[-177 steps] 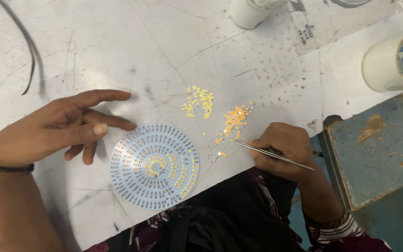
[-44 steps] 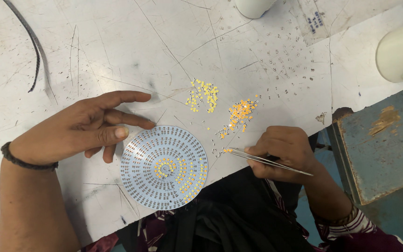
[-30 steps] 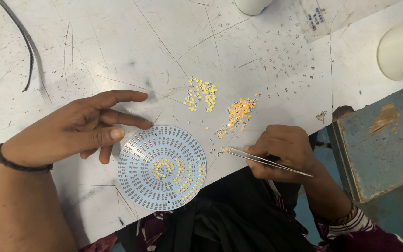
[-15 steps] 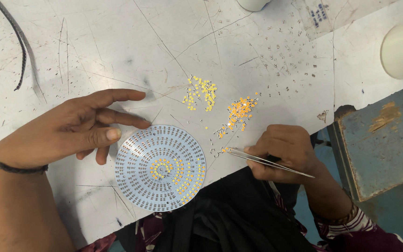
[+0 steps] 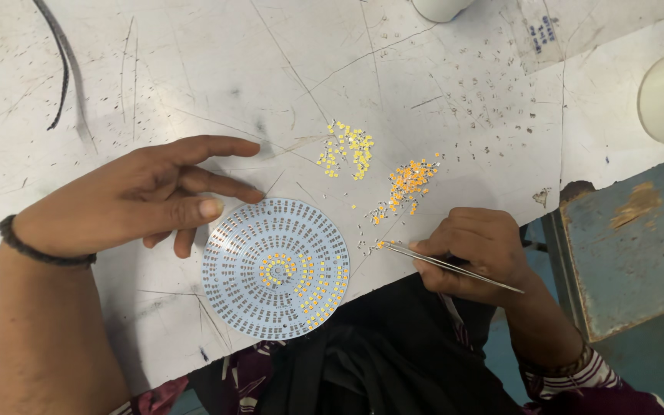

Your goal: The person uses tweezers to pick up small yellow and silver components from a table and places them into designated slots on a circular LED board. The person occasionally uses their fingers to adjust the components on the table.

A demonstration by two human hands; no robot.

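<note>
Tweezers [image 5: 455, 267] pinched in right hand [image 5: 474, 253], tips now gripping one small orange chip [image 5: 381, 245] just off the round LED board [image 5: 275, 268]; half a second earlier, tips bare. Pick made, placement pending. Left hand [image 5: 136, 200] flat, fingers spread, thumb touching board rim. Board overhanging white table [image 5: 194, 69] edge; orange chip pile [image 5: 407, 184] close behind, open room beyond.

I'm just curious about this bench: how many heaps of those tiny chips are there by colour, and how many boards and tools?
Heaps of tiny yellow chips: 1
Heaps of tiny orange chips: 1
Round pale-blue circuit boards: 1
Thin metal tweezers, in the right hand: 1
Total: 4
</note>
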